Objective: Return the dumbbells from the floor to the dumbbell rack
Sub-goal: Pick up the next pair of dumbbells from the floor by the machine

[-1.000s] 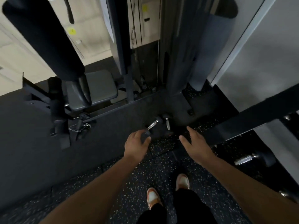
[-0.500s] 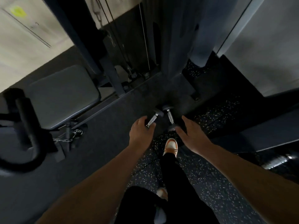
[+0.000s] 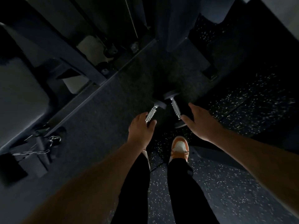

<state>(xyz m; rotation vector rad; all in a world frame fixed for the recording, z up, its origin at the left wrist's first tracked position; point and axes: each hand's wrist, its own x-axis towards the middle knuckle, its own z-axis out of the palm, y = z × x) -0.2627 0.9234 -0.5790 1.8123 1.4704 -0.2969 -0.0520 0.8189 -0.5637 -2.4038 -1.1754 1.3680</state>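
Dark rubber gym flooring (image 3: 234, 199), flecked with pale speckles, fills most of the room underfoot, and a plainer dark mat (image 3: 90, 126) runs across it on the left. At the far left sits the grey padded seat (image 3: 19, 97) of a weight machine, with the machine's dark steel frame (image 3: 77, 62) slanting across beside it and a thick upright post (image 3: 171, 21) rising at the top. A short length of chain (image 3: 40, 147) lies by the frame's foot, low on the left.

The person stands bent over, black trousers (image 3: 186, 191) and one orange-and-white sneaker (image 3: 179, 147) showing between two bare forearms.

Two small dumbbells lie on the floor just ahead of the sneaker, side by side and nearly parallel, close to the base of the post. The left dumbbell (image 3: 152, 112) has a ribbed chrome handle and a dark head at its far end; its near end is hidden under the left hand (image 3: 141, 131), whose fingers are curled around the near part of the handle, though the dim light does not let me say how firmly it grips. The right dumbbell (image 3: 176, 109) lies just beside it, both dark heads showing. The right hand (image 3: 201, 122) is spread wide, thumb and fingers apart, its fingertip at the near end of that handle, holding nothing.
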